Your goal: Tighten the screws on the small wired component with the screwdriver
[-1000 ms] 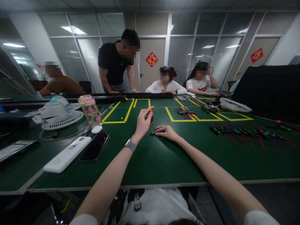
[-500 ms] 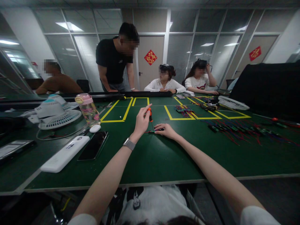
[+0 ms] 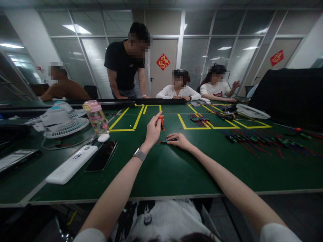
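Observation:
My left hand (image 3: 153, 129), with a watch on its wrist, is closed around the orange-and-black handle of a screwdriver (image 3: 162, 123). The screwdriver stands nearly upright, and its thin shaft points down at a small green circuit board (image 3: 164, 141) on the table. Whether the tip touches the board is too small to tell. My right hand (image 3: 180, 141) rests on the table with its fingers pinching the board's right end, where a black part shows. A red wire sticks out of the board's left side.
Several wired circuit boards (image 3: 262, 141) lie at the right, and another bundle (image 3: 199, 118) sits by yellow tape. At the left are a phone (image 3: 102, 156), a white power bank (image 3: 72, 165), a bottle (image 3: 97, 117) and a fan (image 3: 67, 126). Several people are across the table.
My hands, the screwdriver and the board hold nearly the same place. The view has shifted slightly. At the back right, a person's raised hand has moved away from the head.

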### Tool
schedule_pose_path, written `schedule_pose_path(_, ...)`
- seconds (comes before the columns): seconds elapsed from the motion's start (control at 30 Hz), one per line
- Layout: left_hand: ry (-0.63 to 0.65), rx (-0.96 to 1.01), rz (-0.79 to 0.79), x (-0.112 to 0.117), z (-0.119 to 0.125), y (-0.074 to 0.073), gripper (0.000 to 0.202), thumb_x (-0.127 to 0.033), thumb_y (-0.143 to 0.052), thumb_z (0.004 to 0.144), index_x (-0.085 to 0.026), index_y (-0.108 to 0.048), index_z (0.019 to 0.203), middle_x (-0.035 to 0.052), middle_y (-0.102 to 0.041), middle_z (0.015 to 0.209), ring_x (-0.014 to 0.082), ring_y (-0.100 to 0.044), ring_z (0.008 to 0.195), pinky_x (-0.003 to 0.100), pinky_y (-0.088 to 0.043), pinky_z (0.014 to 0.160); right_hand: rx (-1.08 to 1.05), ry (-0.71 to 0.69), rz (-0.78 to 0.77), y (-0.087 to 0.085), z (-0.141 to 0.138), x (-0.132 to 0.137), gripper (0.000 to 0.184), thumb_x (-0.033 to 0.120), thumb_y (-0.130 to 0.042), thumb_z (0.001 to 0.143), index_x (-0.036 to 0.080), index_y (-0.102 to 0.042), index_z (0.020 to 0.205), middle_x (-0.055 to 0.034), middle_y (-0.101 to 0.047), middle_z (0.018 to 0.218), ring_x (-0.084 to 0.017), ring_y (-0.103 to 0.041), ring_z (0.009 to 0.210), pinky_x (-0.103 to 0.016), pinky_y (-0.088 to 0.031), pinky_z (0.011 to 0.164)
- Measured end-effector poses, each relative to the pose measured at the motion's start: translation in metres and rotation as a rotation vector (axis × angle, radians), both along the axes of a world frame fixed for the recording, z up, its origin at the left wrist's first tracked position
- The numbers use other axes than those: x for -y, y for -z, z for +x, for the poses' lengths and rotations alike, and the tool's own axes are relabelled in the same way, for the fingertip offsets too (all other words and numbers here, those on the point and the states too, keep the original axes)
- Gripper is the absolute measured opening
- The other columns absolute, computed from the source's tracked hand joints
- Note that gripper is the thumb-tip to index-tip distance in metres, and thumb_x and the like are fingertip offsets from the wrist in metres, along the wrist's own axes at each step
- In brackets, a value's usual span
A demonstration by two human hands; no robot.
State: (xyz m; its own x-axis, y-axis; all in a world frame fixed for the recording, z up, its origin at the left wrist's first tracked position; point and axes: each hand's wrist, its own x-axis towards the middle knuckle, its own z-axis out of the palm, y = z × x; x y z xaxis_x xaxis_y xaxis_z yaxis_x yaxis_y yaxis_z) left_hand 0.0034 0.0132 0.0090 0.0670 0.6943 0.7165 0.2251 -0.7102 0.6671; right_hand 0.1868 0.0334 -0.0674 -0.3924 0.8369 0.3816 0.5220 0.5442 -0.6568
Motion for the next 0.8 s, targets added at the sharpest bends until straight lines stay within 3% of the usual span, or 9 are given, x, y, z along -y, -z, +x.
schedule_pose_path(0.23, -0.078, -0.012, 0.067, -0.0003, -0.0014, 0.0012, 0.022, -0.030, -0.056, 0.087, -0.022, -0.066, 0.105, 0.0038, -0.057, 0.093, 0.0130, -0.058, 0.082, 0.023, -0.049, 0.074, -0.005, -0.004, 0.002, 0.0012, 0.0001, -0.0006, 0.019, 0.033, -0.071, 0.073, 0.023, -0.077, 0.088, -0.0073, -0.070, 0.109, -0.025, -0.063, 0.106, -0.039, -0.046, 0.095)
schedule_pose_path(0.43, -0.065, -0.010, 0.010, -0.0038, -0.0041, 0.0000, 0.034, -0.020, -0.041, 0.093, -0.021, -0.058, 0.122, 0.0056, -0.061, 0.101, 0.0140, -0.058, 0.091, 0.026, -0.046, 0.083, 0.000, 0.005, -0.001, 0.0010, -0.0001, -0.0003, 0.020, 0.033, -0.071, 0.073, 0.023, -0.077, 0.089, -0.0073, -0.070, 0.109, -0.025, -0.062, 0.106, -0.038, -0.045, 0.095)
schedule_pose_path(0.63, -0.119, 0.012, 0.046, -0.0034, -0.0039, 0.0014, 0.024, -0.027, -0.056, 0.087, -0.019, -0.066, 0.108, 0.0048, -0.057, 0.093, 0.0132, -0.058, 0.082, 0.023, -0.049, 0.075, -0.013, 0.003, -0.007, 0.0012, -0.0006, -0.0003, 0.019, 0.032, -0.071, 0.073, 0.022, -0.077, 0.088, -0.0072, -0.070, 0.108, -0.024, -0.063, 0.105, -0.037, -0.046, 0.095)
schedule_pose_path(0.8, -0.069, 0.002, 0.038, -0.0042, -0.0033, 0.0022, 0.032, -0.022, -0.042, 0.094, -0.022, -0.059, 0.120, 0.0060, -0.061, 0.106, 0.0143, -0.058, 0.097, 0.027, -0.046, 0.088, -0.019, -0.003, -0.005, 0.0012, -0.0005, -0.0002, 0.019, 0.031, -0.071, 0.072, 0.021, -0.077, 0.088, -0.0082, -0.070, 0.108, -0.025, -0.062, 0.107, -0.038, -0.045, 0.096)
